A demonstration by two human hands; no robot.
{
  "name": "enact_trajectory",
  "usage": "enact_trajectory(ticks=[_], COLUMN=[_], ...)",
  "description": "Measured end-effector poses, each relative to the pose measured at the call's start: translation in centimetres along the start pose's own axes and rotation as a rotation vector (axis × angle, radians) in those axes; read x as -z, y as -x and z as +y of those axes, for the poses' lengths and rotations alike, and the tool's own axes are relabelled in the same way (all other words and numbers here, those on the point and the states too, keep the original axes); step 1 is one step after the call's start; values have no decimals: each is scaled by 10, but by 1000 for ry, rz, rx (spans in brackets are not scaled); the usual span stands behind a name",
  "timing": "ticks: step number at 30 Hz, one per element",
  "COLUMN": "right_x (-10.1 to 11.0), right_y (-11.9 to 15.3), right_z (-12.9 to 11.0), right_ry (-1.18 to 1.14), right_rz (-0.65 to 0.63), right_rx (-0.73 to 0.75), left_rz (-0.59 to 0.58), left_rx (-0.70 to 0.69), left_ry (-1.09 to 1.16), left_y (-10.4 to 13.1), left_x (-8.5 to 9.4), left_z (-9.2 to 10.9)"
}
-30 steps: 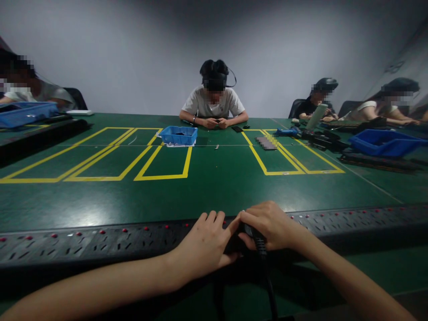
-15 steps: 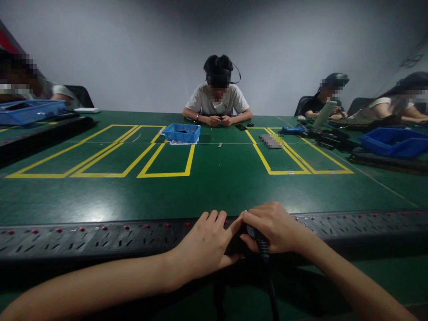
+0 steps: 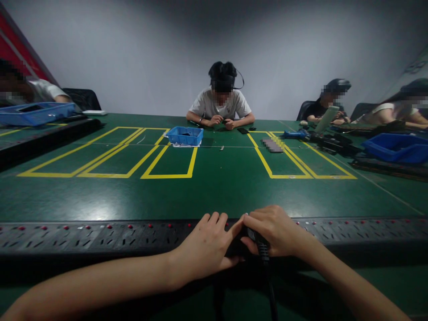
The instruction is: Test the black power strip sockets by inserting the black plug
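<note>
My right hand (image 3: 272, 232) is closed on a black power plug (image 3: 251, 233), whose ribbed neck and black cord (image 3: 271, 290) hang down toward me. The plug's front end is hidden by my fingers and the shadow. My left hand (image 3: 210, 243) grips the long black power strip (image 3: 140, 236), fingers over its top and thumb low on the near side. Its index fingertip meets the right hand's fingers beside the plug. Slotted sockets and small red switches line the strip on both sides of my hands.
The green table (image 3: 220, 196) carries yellow tape outlines. A light-blue bin (image 3: 185, 136) stands toward the far side, a dark-blue bin (image 3: 397, 147) at right and another blue bin (image 3: 36, 115) at left. A co-worker (image 3: 222, 102) sits opposite; others sit at both sides.
The camera view has tilted and shifted slightly. My hands keep the same hold on the plug and strip. The co-worker opposite has moved their hands a little apart.
</note>
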State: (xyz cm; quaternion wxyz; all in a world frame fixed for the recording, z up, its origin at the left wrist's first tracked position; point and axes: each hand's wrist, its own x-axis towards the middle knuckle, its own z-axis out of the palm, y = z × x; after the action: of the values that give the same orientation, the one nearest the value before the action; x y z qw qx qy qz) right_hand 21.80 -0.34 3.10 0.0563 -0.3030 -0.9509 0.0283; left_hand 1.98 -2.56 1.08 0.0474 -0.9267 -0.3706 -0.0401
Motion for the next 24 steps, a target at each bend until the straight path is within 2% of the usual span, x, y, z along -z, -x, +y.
enact_trajectory(ticks=[14,24], right_x=[-2,7], right_y=[2,1], right_z=[-1,-3], right_ry=[37,-73], right_rz=[21,-60], right_rx=[12,-51], left_rz=[-9,-16], left_rx=[-3,-16], left_ry=[-15,4], left_y=[0,0], left_x=[0,-1], left_z=[0,-1])
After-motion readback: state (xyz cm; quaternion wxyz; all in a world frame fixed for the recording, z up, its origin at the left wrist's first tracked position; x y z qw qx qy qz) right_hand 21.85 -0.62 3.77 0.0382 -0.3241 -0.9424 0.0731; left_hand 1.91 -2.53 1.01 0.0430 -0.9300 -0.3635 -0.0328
